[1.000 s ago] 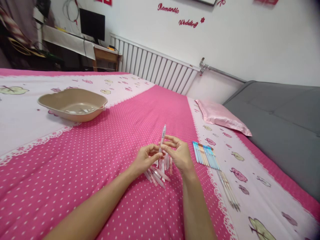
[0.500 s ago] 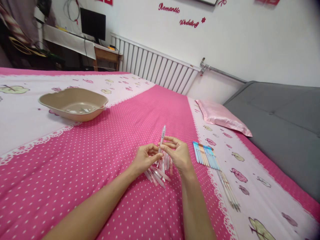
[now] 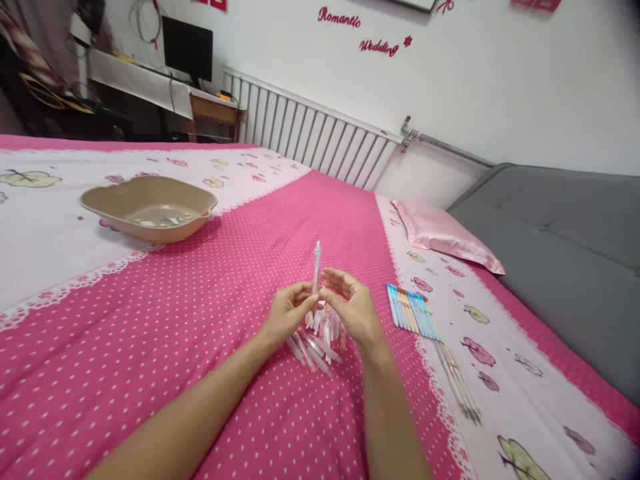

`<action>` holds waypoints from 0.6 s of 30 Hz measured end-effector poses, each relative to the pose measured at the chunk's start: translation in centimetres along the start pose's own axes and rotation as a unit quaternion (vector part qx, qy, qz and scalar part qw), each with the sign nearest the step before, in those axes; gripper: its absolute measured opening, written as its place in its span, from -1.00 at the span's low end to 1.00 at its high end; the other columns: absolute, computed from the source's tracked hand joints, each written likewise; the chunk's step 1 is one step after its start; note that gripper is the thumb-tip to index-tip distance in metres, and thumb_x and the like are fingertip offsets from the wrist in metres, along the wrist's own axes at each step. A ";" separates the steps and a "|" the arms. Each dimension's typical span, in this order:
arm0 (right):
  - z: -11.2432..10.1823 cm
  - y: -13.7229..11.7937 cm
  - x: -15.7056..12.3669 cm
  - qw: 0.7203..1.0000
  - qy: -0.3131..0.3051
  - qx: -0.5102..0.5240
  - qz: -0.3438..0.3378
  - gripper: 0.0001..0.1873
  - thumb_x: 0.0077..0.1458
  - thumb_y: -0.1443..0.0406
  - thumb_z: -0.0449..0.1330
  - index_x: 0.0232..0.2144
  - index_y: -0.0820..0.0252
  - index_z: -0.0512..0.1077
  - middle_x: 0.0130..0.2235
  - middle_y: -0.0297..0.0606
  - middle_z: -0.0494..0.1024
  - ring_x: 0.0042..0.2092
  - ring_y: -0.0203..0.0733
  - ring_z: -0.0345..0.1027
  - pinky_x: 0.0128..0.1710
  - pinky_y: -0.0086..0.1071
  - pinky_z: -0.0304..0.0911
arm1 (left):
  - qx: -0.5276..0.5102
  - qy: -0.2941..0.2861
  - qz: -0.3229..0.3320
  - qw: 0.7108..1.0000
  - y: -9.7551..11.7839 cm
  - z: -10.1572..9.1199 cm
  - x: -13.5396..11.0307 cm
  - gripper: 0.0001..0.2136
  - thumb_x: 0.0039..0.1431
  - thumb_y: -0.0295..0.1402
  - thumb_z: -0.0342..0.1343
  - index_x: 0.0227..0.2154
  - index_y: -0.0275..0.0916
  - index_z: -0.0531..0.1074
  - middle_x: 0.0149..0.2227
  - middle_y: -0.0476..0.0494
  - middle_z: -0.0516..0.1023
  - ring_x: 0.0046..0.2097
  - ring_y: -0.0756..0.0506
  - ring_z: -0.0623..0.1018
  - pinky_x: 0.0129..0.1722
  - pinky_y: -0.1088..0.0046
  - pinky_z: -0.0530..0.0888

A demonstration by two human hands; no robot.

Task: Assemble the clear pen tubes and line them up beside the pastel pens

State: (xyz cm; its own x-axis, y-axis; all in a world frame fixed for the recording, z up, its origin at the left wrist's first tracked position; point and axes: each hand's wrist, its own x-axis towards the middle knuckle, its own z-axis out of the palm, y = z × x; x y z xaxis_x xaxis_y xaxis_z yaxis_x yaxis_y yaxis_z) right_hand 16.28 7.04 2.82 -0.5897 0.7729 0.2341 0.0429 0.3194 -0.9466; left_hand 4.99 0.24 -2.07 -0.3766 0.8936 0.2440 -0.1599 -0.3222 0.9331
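Note:
A slim, clear-pinkish pen [image 3: 317, 263] stands nearly upright above my two hands. My left hand [image 3: 293, 308] is closed, its thumb and fingers pinching the pen's lower part. My right hand [image 3: 354, 308] meets it from the other side, thumb tip at the lower barrel and the other fingers raised and slightly apart; part of its grip is hidden. Below and between the hands lies a loose pile of pinkish, see-through pen parts [image 3: 313, 352], partly covered by the fingers.
Right of my hands, blue and peach pens [image 3: 413, 312] lie in a row, with several pale pens [image 3: 459, 383] nearer me. A beige basin [image 3: 150, 230] holding small pale pieces sits at the left. A pink pillow [image 3: 445, 237] lies by the grey headboard [image 3: 550, 227].
The pen has moved slightly left and stands straighter. The right fingers have come away from its upper barrel, while the left hand stays almost in place.

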 end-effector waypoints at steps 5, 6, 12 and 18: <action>-0.1 0.8 0.0 0.999 -0.007 -0.033 0.032 -0.63 -0.14 0.27 0.25 -0.20 0.21 0.39 -0.14 -0.14 0.51 -0.16 -0.14 0.43 -0.13 -0.23 0.33 | -0.008 0.045 0.010 0.999 0.5 -0.2 0.0 -0.77 0.07 -0.27 0.10 -0.25 -0.30 0.47 -0.26 -0.17 0.57 -0.21 -0.08 0.53 -0.15 0.40 0.41; 0.0 1.0 0.0 0.998 -0.008 -0.046 0.038 -0.66 -0.12 0.25 0.25 -0.23 0.22 0.38 -0.17 -0.15 0.51 -0.19 -0.14 0.44 -0.16 -0.23 0.33 | -0.009 0.052 0.010 0.999 0.6 -0.3 0.0 -0.78 0.09 -0.28 0.08 -0.25 -0.29 0.47 -0.25 -0.17 0.57 -0.18 -0.09 0.53 -0.11 0.39 0.40; 0.5 2.0 0.1 0.995 -0.023 -0.072 0.068 -0.73 0.02 0.16 0.12 -0.28 0.23 0.36 -0.28 -0.17 0.53 -0.28 -0.17 0.45 -0.22 -0.23 0.32 | -0.025 0.061 0.007 0.998 0.8 -0.4 0.1 -0.79 0.12 -0.30 0.03 -0.24 -0.28 0.45 -0.20 -0.17 0.56 -0.09 -0.10 0.50 0.01 0.34 0.33; 1.3 2.3 0.1 0.983 -0.139 0.050 0.109 -0.63 0.03 0.07 0.10 -0.31 0.28 0.45 -0.39 -0.20 0.55 -0.33 -0.22 0.46 -0.22 -0.27 0.33 | -0.050 0.037 -0.019 0.998 0.6 -0.5 0.0 -0.76 0.12 -0.26 0.04 -0.22 -0.26 0.42 -0.14 -0.19 0.54 -0.08 -0.11 0.50 -0.02 0.33 0.36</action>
State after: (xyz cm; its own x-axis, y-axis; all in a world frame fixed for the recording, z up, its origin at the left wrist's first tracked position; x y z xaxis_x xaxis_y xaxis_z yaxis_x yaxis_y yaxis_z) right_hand 15.29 7.14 0.43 -0.7739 0.6324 -0.0333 0.1215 0.0968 -0.9879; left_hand 4.44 -0.13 -1.64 -0.4342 0.8814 0.1860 -0.2637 -0.3217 0.9094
